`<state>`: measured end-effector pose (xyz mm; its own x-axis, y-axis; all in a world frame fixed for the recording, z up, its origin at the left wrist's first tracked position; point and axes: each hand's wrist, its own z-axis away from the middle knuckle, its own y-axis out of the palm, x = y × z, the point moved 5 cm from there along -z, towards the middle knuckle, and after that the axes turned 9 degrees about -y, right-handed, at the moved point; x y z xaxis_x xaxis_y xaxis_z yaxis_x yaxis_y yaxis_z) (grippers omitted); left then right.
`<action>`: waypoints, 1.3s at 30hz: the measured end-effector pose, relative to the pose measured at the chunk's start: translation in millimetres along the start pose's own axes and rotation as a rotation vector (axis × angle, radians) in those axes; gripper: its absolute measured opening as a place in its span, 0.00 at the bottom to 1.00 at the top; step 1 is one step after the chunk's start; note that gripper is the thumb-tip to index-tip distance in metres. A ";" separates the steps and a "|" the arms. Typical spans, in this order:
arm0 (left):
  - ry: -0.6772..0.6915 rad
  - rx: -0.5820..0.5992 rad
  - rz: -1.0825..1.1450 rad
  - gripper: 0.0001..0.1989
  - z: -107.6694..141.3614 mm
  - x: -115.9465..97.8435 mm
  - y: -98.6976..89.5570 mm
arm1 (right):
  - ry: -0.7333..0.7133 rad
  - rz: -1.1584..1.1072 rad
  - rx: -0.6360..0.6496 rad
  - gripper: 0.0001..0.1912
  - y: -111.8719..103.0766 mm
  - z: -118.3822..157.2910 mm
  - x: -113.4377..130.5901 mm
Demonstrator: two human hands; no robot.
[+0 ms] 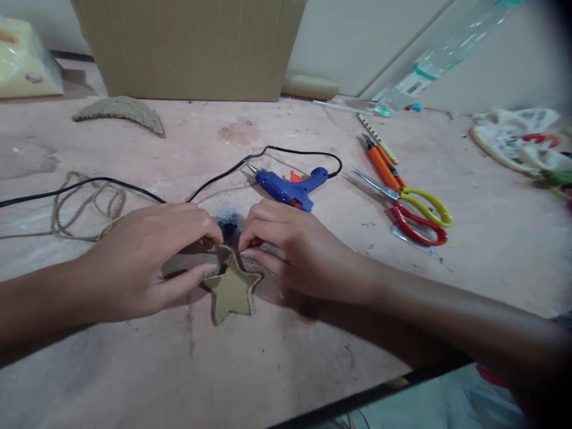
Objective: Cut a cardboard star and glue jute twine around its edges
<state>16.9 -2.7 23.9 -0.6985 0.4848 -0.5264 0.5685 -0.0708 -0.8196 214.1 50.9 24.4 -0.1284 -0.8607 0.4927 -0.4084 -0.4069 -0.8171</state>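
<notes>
A small cardboard star sits between my hands, with brown twine along its right edge and around its top point. My left hand grips at the star's upper left, thumb against that side and index finger curled by the twine near the tip. Bent fingers of my right hand close on the right side of the top point; exactly what they pinch is partly hidden. Just beyond them lies a blue glue gun with an orange trigger. A loose coil of twine rests left, partly behind my left hand.
A black cord crosses the table. Scissors, an orange cutter and a striped pencil lie right. Farther back are a twine-covered crescent, a cardboard box, a plastic bottle and a tissue pack.
</notes>
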 end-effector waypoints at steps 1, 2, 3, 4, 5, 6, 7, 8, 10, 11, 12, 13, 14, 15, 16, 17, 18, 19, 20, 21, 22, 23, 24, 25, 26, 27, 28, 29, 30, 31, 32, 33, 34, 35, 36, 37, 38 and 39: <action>0.002 0.004 -0.014 0.05 -0.1 -1.4 0.3 | 0.003 0.004 -0.005 0.09 0.3 0.4 -1.2; 0.007 0.013 -0.026 0.05 0.0 -2.8 0.7 | 0.006 0.008 -0.011 0.09 0.3 0.8 -2.4; 0.012 0.023 -0.041 0.04 0.4 -4.1 1.5 | 0.010 0.011 -0.016 0.09 0.1 1.3 -3.5; 0.013 0.034 -0.060 0.05 1.0 -5.0 2.7 | 0.013 0.010 -0.019 0.08 0.0 1.8 -4.5; 0.006 0.034 -0.083 0.06 1.9 -5.4 4.0 | 0.013 0.005 -0.019 0.08 -0.1 2.4 -5.0; -0.007 0.033 -0.110 0.08 2.9 -5.4 5.8 | 0.013 -0.005 -0.016 0.08 -0.1 2.8 -5.2; -0.022 0.030 -0.141 0.12 4.0 -5.3 7.9 | 0.013 -0.017 -0.012 0.08 0.0 3.2 -5.1; -0.035 0.025 -0.174 0.15 5.1 -5.4 10.1 | 0.013 -0.030 -0.007 0.08 0.0 3.5 -4.6; -0.053 0.026 -0.241 0.20 6.6 -6.2 14.9 | 0.019 -0.052 -0.001 0.08 -0.2 4.0 -3.4; -0.058 0.028 -0.269 0.21 6.9 -7.0 16.8 | 0.024 -0.061 0.001 0.08 -0.5 4.3 -2.9; -0.063 0.030 -0.291 0.22 7.0 -7.9 18.2 | 0.027 -0.066 0.001 0.08 -1.0 4.6 -2.5; -0.069 0.028 -0.303 0.23 6.8 -8.8 18.8 | 0.027 -0.068 -0.003 0.08 -1.8 5.1 -2.2; -0.075 0.031 -0.307 0.24 6.5 -9.6 19.3 | 0.025 -0.066 -0.008 0.08 -2.9 5.6 -2.3; -0.084 0.038 -0.306 0.24 6.1 -10.2 19.5 | 0.022 -0.064 -0.012 0.08 -4.1 6.3 -2.8; -0.097 0.048 -0.301 0.23 5.6 -10.5 19.6 | 0.022 -0.064 -0.016 0.08 -5.3 6.9 -3.7; -0.113 0.058 -0.295 0.23 5.2 -10.6 19.7 | 0.026 -0.064 -0.017 0.08 -6.3 7.6 -5.1; -0.130 0.068 -0.289 0.22 4.7 -10.6 19.6 | 0.036 -0.064 -0.013 0.08 -7.2 8.1 -7.0; -0.146 0.076 -0.282 0.22 4.2 -10.7 19.5 | 0.052 -0.057 -0.006 0.09 -7.8 8.5 -9.3; -0.159 0.083 -0.275 0.21 3.7 -10.9 19.4 | 0.064 -0.039 0.000 0.09 -8.6 8.5 -11.4; -0.168 0.088 -0.270 0.21 3.2 -11.3 19.3 | 0.075 -0.004 -0.001 0.09 -10.3 8.2 -13.3; -0.174 0.094 -0.267 0.21 2.6 -11.8 19.2 | 0.085 0.050 -0.013 0.09 -13.2 7.6 -14.8; -0.178 0.098 -0.269 0.22 2.1 -12.2 19.2 | 0.099 0.121 -0.028 0.09 -17.3 6.7 -16.1; -0.180 0.102 -0.273 0.21 1.7 -12.5 19.3 | 0.119 0.200 -0.058 0.08 -23.4 5.8 -17.2; -0.179 0.103 -0.278 0.21 1.4 -12.7 19.3 | 0.146 0.275 -0.096 0.07 -31.2 4.9 -18.0; -0.178 0.094 -0.282 0.20 1.3 -12.6 19.1 | 0.182 0.341 -0.142 0.06 -40.8 4.4 -18.8; -0.175 0.084 -0.284 0.20 1.4 -12.3 18.9 | 0.220 0.398 -0.196 0.04 -52.1 4.2 -19.5; -0.167 0.074 -0.279 0.19 1.6 -11.8 18.8 | 0.252 0.435 -0.248 0.03 -64.3 4.4 -20.3; -0.156 0.065 -0.269 0.18 2.0 -11.3 18.9 | 0.285 0.471 -0.300 0.03 -77.5 5.0 -21.8; -0.139 0.064 -0.253 0.18 2.5 -10.9 19.3 | 0.307 0.510 -0.345 0.07 -90.9 5.9 -23.7; -0.121 0.065 -0.233 0.17 3.0 -10.5 19.7 | 0.333 0.548 -0.372 0.11 -103.7 7.1 -27.0; -0.104 0.074 -0.210 0.15 3.5 -10.2 20.3 | 0.375 0.610 -0.388 0.17 -115.8 8.8 -31.5; -0.093 0.077 -0.191 0.14 3.8 -9.6 20.4 | 0.408 0.667 -0.420 0.20 -127.0 11.2 -35.9; -0.090 0.071 -0.182 0.14 4.0 -8.8 19.7 | 0.476 0.715 -0.413 0.19 -134.8 14.0 -42.2; -0.088 0.065 -0.182 0.15 3.9 -7.9 18.7 | 0.541 0.776 -0.395 0.15 -139.4 17.0 -47.5; -0.080 0.058 -0.187 0.16 3.7 -7.2 17.4 | 0.528 0.809 -0.390 0.08 -139.4 18.0 -48.8; -0.063 0.046 -0.197 0.18 3.4 -6.9 15.7 | 0.432 0.776 -0.357 0.05 -132.7 16.4 -47.1; -0.039 0.036 -0.207 0.20 3.1 -6.9 13.9 | 0.284 0.694 -0.334 0.10 -121.1 13.9 -41.3; -0.010 0.025 -0.212 0.21 3.0 -7.0 12.2 | 0.148 0.603 -0.307 0.11 -106.1 12.1 -33.5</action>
<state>27.4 -9.6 17.0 -0.8055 0.4824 -0.3441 0.3978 0.0099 -0.9174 272.6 119.2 90.9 -0.5266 -0.8495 0.0325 -0.4614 0.2535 -0.8502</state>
